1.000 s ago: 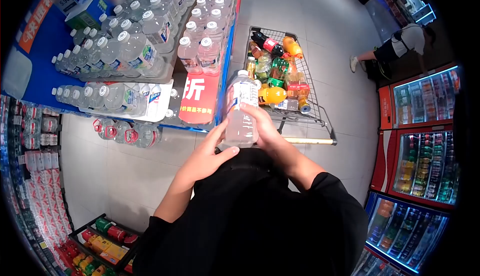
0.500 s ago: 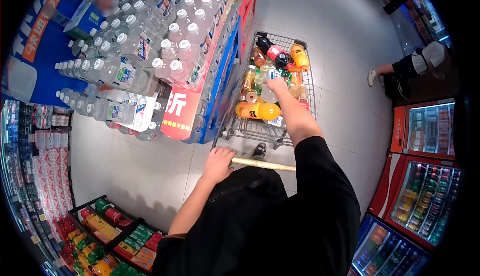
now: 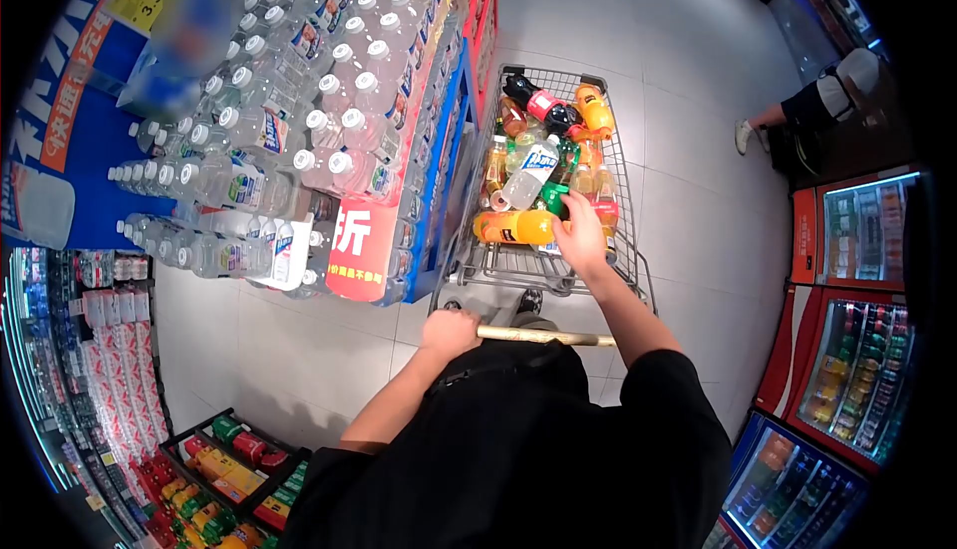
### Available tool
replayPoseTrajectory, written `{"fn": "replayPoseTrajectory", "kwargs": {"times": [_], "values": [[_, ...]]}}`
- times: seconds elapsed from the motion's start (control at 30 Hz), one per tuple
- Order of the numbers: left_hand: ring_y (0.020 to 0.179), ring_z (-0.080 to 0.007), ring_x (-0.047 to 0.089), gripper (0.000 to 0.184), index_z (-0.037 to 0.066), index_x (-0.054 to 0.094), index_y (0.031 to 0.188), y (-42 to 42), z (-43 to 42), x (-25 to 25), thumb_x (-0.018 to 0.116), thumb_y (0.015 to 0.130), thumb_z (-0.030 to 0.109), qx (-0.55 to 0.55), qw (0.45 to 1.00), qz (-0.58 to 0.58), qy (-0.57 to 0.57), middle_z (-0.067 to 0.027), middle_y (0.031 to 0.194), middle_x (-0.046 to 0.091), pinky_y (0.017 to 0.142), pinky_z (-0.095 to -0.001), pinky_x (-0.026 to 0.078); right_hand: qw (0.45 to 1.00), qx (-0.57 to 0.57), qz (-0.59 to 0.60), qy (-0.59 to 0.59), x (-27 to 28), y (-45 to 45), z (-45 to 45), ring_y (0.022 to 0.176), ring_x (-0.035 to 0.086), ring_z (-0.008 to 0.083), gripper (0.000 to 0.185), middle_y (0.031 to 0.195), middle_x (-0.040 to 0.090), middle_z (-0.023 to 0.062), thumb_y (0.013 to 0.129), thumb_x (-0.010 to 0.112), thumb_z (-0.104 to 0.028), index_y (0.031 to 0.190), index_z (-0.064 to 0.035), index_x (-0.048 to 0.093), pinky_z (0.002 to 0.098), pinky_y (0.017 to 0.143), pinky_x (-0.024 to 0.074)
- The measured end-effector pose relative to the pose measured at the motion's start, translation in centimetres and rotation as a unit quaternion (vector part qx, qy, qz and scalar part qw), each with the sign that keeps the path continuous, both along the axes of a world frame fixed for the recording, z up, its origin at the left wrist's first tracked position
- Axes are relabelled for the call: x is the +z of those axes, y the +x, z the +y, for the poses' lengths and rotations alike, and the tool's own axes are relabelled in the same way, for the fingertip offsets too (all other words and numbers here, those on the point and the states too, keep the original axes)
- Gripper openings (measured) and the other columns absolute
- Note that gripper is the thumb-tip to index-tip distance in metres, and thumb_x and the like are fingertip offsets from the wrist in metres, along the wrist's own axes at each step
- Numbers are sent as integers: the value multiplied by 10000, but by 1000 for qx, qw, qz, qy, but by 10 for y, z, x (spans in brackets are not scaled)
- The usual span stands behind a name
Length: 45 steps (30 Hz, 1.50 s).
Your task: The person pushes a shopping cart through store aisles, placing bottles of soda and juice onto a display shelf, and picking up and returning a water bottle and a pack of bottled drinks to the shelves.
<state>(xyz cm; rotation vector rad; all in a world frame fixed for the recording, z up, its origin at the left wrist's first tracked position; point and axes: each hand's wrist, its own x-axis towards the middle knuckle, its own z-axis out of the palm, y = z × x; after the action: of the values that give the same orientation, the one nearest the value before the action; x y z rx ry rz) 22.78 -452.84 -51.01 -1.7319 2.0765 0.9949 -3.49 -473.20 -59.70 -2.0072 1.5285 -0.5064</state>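
Note:
My left hand is wrapped round the left end of the cart's pale handle bar. Above the near end of the wire cart, my right hand is open, fingers apart and holding nothing. A clear bottle with a blue and white label lies slanted on top of the load, just left of that hand. Below it an orange bottle lies crosswise. Farther in are a dark bottle with a red label, another orange bottle and several green and amber bottles.
A blue display stand packed with clear bottles is left of the cart, with a red sign on its corner. Lit drink coolers line the right side, where a person bends. Crates of drinks stand at lower left.
The clear bottle, held in both hands at first, now lies in the cart, released. My right hand has drawn back from it. My left hand has moved to the handle bar.

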Motion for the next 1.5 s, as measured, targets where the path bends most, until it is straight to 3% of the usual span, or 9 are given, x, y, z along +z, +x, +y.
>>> {"fn": "replayPoseTrajectory", "kwargs": {"times": [0.07,0.13,0.17,0.23,0.33,0.5,0.63,0.87,1.5], "values": [[752,-290,779,174,118,743,837,5,1,-7,681,837,281,-10,999,31,-39,-90,823,780,688,-446,622,995,-19,16,-93,49,-44,42,1171,676,367,344,1263,703,151,889,785,-102,1219,-76,691,448,1003,538],[733,-284,773,165,117,729,821,4,-3,-15,686,829,276,-16,998,38,-50,-87,795,771,676,-445,617,992,-90,89,-29,69,-92,92,964,669,346,173,1065,702,126,894,762,-67,1042,-72,672,459,847,532],[723,-284,770,161,117,726,819,4,-4,-22,688,825,273,-14,998,43,-54,-87,783,767,671,-444,615,988,-125,94,-10,68,-111,116,848,669,359,82,947,709,142,947,715,-146,947,-72,681,480,785,518],[688,-291,759,155,115,722,798,8,-19,-20,695,816,266,-1,993,65,-94,-94,752,754,660,-443,611,958,-46,272,84,60,-144,156,741,670,386,274,772,688,165,1008,623,-228,820,-42,695,495,736,512],[717,-306,765,176,108,754,789,7,-39,-28,690,825,268,22,995,59,-83,-102,776,764,676,-458,615,952,-63,297,44,47,-135,137,664,650,415,445,680,674,191,1023,561,-299,678,-44,681,517,710,500],[771,-321,783,216,121,796,860,3,-93,-26,651,846,280,4,1000,-1,-27,-122,839,793,717,-462,622,957,-62,283,21,40,-133,90,644,664,417,458,670,683,200,1011,561,-294,650,-49,698,529,688,525],[781,-346,780,234,130,784,830,-2,-128,-40,645,858,316,24,998,-10,-61,-132,837,787,724,-492,620,950,-56,307,0,23,-138,48,645,690,409,442,691,701,196,1005,564,-294,663,-62,720,517,665,548],[910,-318,788,249,139,782,927,-26,-199,-48,643,883,341,25,997,-72,-32,-105,964,812,821,-478,615,959,-53,278,28,21,-148,-29,631,697,407,468,700,716,187,997,549,-348,691,-67,764,510,658,565],[803,-334,784,224,124,811,879,-59,-390,-115,684,833,303,53,994,-50,-84,-129,849,794,775,-470,614,952,-25,301,43,-37,-181,-249,714,718,433,509,759,734,211,1016,494,-364,744,-44,782,535,730,574]]}}
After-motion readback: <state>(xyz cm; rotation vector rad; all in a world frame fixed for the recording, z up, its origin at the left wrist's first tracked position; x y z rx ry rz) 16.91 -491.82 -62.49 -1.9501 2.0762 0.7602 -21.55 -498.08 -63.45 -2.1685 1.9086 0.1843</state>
